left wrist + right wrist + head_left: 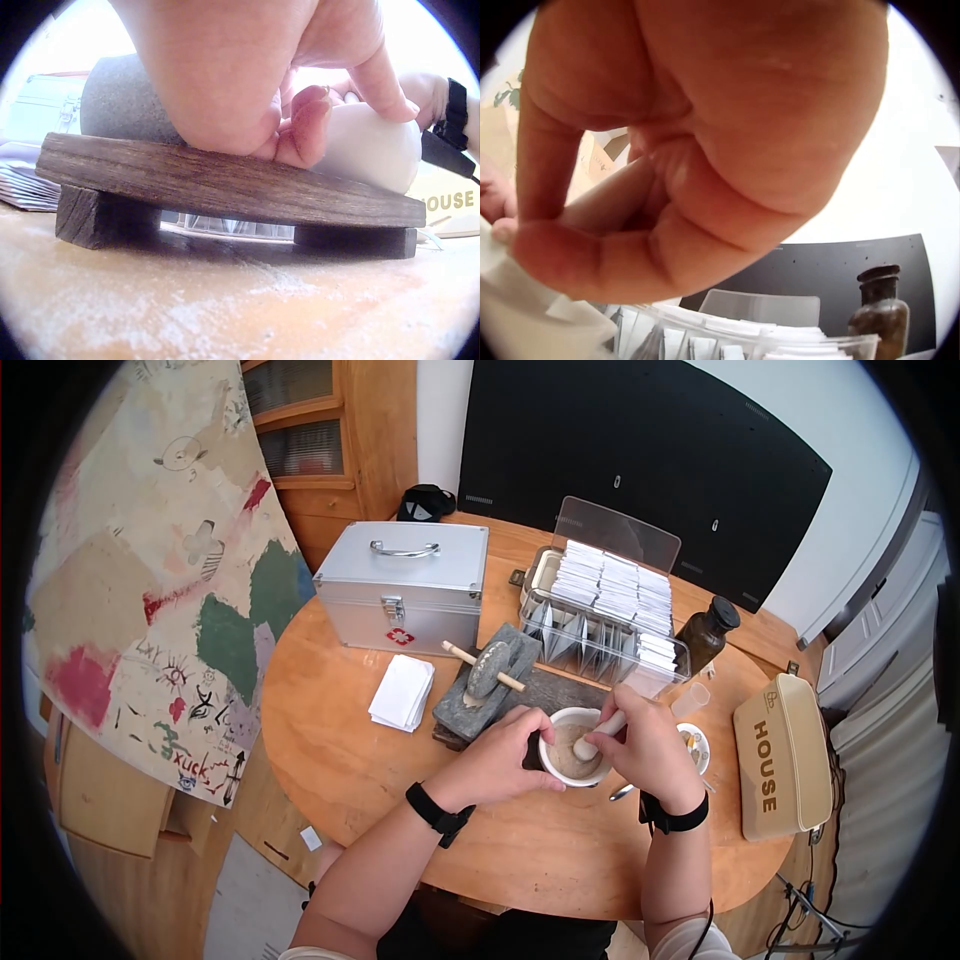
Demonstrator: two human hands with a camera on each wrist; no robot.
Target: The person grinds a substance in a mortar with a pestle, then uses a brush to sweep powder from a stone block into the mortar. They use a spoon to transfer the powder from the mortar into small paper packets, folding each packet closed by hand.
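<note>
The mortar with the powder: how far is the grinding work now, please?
Done: the white mortar already holds pale powder, and dust lies on the round table. In hand: the left hand grips the mortar's side while the right hand holds the pestle in the bowl. Left: how fine the powder is cannot be told; the stack of white papers lies untouched.

Bare forearms; black strap band on each wrist, left hand (495, 760), right hand (648, 752); thin black cable at right elbow.

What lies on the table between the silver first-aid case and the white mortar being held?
In the head view, between the first-aid case and the mortar lies a stone grinding roller on its dark board.
</note>
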